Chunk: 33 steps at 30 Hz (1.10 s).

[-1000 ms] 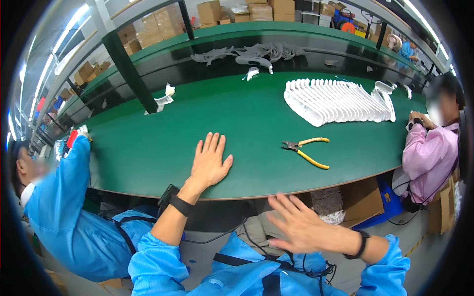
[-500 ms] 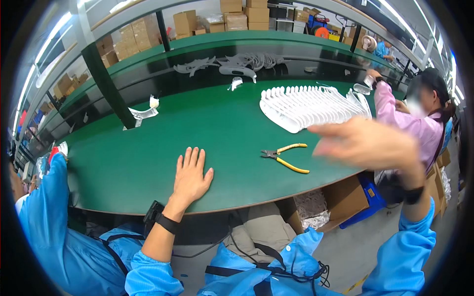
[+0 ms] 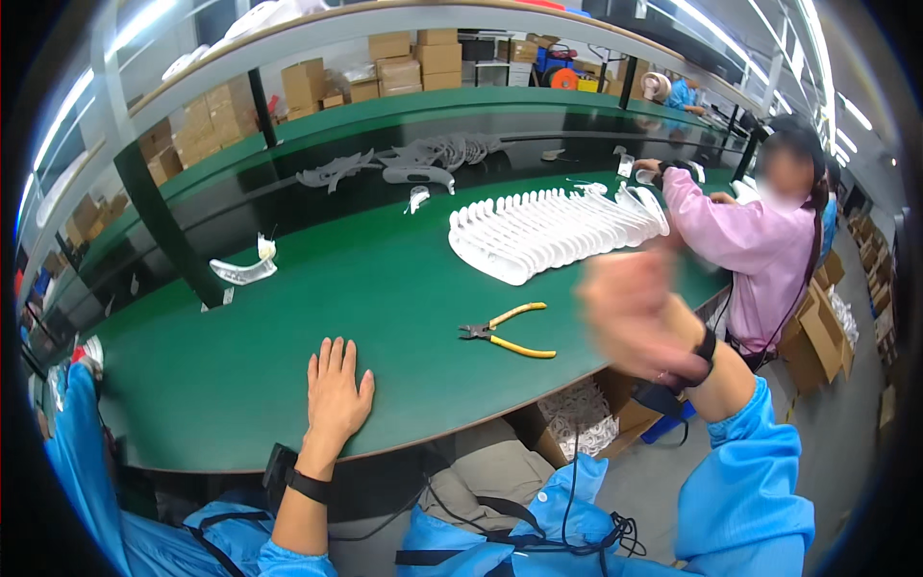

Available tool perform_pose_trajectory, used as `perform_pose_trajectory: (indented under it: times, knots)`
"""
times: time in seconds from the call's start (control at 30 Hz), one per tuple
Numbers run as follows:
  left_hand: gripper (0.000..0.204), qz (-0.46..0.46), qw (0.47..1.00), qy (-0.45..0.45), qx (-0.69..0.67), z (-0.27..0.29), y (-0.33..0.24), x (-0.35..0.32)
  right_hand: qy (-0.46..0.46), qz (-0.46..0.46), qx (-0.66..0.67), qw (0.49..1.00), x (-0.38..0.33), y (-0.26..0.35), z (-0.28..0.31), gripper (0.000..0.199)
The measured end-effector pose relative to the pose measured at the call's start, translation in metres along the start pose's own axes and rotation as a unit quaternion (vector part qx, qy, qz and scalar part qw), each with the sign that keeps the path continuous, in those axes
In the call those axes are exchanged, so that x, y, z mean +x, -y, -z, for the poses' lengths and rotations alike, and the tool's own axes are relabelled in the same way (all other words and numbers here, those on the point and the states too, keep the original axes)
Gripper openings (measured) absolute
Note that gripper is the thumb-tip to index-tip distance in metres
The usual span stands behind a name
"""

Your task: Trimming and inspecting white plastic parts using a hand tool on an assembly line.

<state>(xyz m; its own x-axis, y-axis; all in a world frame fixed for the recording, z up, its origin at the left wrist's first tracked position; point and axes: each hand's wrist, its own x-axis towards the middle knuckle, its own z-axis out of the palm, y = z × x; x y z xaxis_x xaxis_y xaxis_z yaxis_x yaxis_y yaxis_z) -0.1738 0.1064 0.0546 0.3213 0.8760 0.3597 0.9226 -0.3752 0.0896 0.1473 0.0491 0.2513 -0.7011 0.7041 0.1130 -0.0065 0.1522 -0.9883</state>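
Left hand [image 3: 338,396] laid flat, nothing held; pliers [image 3: 517,346] at its 2 o'clock; right hand [image 3: 636,315] blurred, opening/hold can't be told.

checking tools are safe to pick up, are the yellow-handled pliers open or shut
Open: the pliers lie on the green table with their yellow handles spread apart.

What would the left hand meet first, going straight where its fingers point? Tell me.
After crossing the green tabletop, the left hand would probably meet the grey curved pieces on the dark strip, though depth is unclear.
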Motion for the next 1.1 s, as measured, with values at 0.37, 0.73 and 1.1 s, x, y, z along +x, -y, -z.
perform_pose_trajectory:
  times: [0.37,0.73,1.1]
  knots:
    - [0.037,-0.03,0.997,-0.07,-0.031,0.004,0.024,-0.01,-0.046,-0.118,-0.516,0.847,0.015,-0.024,-0.037,0.031]
    - [0.042,0.017,1.0,-0.018,-0.001,0.004,0.04,-0.011,-0.273,0.273,-0.462,0.798,0.023,-0.159,-0.021,0.02]
    - [0.041,0.004,1.0,0.006,0.0,0.0,0.034,0.006,-0.338,0.185,-0.493,0.78,0.008,-0.203,0.018,0.018]
